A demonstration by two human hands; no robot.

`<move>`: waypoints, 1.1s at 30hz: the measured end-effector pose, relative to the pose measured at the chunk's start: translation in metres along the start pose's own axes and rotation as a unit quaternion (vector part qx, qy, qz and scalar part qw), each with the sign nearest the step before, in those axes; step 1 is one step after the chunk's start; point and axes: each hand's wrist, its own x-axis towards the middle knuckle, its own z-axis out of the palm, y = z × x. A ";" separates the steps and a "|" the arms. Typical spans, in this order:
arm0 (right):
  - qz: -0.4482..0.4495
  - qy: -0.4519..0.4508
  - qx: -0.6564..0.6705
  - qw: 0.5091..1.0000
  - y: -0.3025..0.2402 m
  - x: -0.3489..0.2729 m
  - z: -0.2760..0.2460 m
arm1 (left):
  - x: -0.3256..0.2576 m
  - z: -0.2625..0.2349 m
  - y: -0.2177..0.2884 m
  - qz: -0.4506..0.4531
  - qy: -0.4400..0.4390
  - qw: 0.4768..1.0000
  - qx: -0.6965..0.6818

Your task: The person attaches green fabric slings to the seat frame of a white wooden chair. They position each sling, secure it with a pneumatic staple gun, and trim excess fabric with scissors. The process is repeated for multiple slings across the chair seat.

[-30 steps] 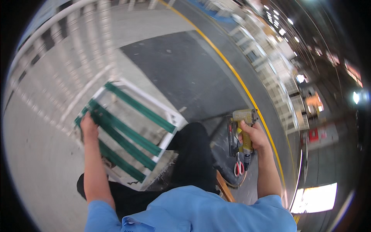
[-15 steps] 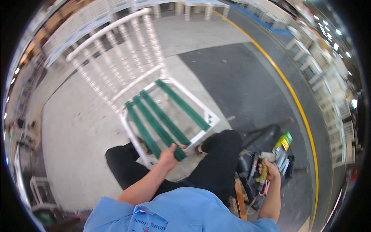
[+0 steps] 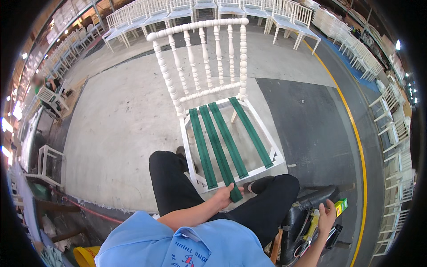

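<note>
A white wooden chair (image 3: 199, 28) with a spindle back stands upright in front of me, its open seat frame (image 3: 271, 152) crossed by several green webbing straps (image 3: 219, 144). My left hand (image 3: 225, 196) grips the near end of one green strap at the front seat rail, between my knees. My right hand (image 3: 327, 216) is low on the right, closed around a yellow-green hand tool (image 3: 340, 206) just over a black tool bag (image 3: 300, 212). My black-trousered legs flank the seat's front.
Rows of white chairs (image 3: 284, 13) line the far side and the right edge (image 3: 391, 129). A yellow floor line (image 3: 356, 133) curves along the right. Another person (image 3: 44, 84) sits at far left among chair frames (image 3: 46, 162). A yellow bucket (image 3: 84, 257) sits by my left side.
The chair now stands upright straight ahead instead of tilted. My left hand has shifted from its side to the front rail strap. My right hand has dropped with the tool toward the bag.
</note>
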 end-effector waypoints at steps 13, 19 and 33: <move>-0.077 -0.472 0.146 0.866 -0.112 -0.047 0.238 | 0.023 -0.017 -0.036 0.114 0.023 0.993 0.003; 0.080 -0.617 -0.015 0.782 -0.127 -0.056 0.343 | 0.021 -0.034 -0.070 0.016 0.029 0.998 0.060; -0.017 -0.607 -0.043 0.793 -0.066 -0.051 0.399 | -0.028 -0.042 0.005 0.408 0.161 0.603 0.666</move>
